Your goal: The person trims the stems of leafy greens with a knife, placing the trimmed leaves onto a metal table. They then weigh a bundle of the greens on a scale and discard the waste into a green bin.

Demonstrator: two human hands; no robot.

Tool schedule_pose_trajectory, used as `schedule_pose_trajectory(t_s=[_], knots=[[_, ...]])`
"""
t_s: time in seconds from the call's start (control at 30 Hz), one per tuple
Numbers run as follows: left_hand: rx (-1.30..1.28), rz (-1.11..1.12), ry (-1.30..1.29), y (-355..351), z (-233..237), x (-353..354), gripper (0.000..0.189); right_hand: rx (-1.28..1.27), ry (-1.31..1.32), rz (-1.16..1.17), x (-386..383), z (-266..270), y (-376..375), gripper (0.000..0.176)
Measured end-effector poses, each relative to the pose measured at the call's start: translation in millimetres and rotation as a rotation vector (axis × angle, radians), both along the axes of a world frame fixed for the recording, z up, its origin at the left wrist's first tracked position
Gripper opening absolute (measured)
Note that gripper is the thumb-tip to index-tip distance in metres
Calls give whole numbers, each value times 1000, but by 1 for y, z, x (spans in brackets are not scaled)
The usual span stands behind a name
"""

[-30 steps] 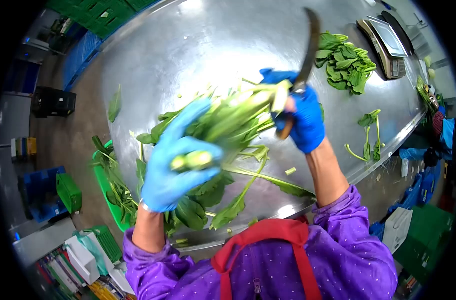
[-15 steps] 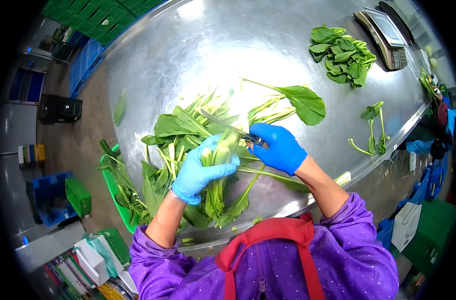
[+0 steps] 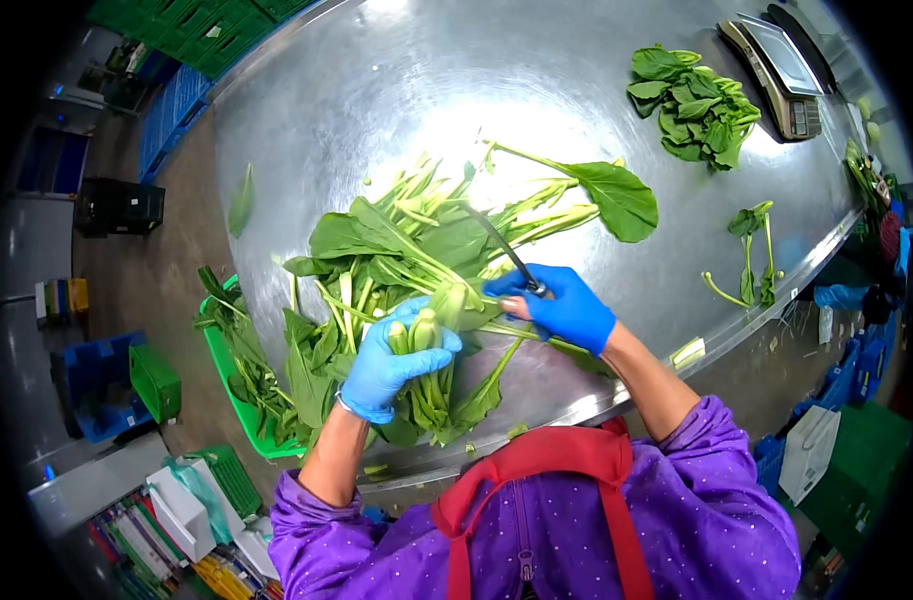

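The left hand (image 3: pixel 392 360), gloved pale blue, is clenching its grip round a bunch of green leafy stalks (image 3: pixel 449 300) just above the shiny steel worktop (image 3: pixel 377 100). It is turning the cut ends up, seemingly for the right hand (image 3: pixel 567 308), which is grasping a dark-bladed knife (image 3: pixel 499 245).

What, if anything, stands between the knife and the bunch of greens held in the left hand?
Nothing visible does. The right hand holds the knife right beside the stem ends of the bunch that the left hand grips. Loose greens lie beyond the blade, not between.
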State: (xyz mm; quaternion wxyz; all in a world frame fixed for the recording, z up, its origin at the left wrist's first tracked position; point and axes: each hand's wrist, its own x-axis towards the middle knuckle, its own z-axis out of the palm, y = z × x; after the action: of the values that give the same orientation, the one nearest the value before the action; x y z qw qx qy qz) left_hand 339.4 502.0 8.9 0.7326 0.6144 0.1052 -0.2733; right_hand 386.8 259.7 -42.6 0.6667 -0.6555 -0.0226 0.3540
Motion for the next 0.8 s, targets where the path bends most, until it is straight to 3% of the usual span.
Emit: schedule_pose_trajectory(t_s=[0.07,0.17,0.2,0.23,0.3,0.37,0.4,0.5,0.6,0.73,0.77,0.8], knots=[[-2,-14,8,-7,6,2,54,104,50,-9,6,31,18,38],[13,-43,-29,-3,0,3,58,210,164,1,6,19,25,37],[25,16,-90,-3,5,3,60,244,172,-94,5,20,25,35],[200,135,-146,2,12,5,61,203,145,-134,5,16,23,34],[424,372,-320,25,17,13,49,120,91,-221,7,6,16,33],[424,416,-469,37,20,16,34,131,92,-268,9,14,21,31],[314,378,-437,26,22,19,23,126,100,-258,11,19,26,31],[141,230,-221,-6,13,29,26,148,90,-228,18,22,45,29],[89,138,-170,-17,-6,46,36,135,-12,-224,24,34,55,27],[293,-64,-274,-9,-21,42,40,29,48,158,33,37,24,26],[618,-201,-486,-4,-13,36,44,-25,28,303,30,23,11,30],[807,-294,-482,6,-10,31,47,49,96,323,19,2,-7,30]])
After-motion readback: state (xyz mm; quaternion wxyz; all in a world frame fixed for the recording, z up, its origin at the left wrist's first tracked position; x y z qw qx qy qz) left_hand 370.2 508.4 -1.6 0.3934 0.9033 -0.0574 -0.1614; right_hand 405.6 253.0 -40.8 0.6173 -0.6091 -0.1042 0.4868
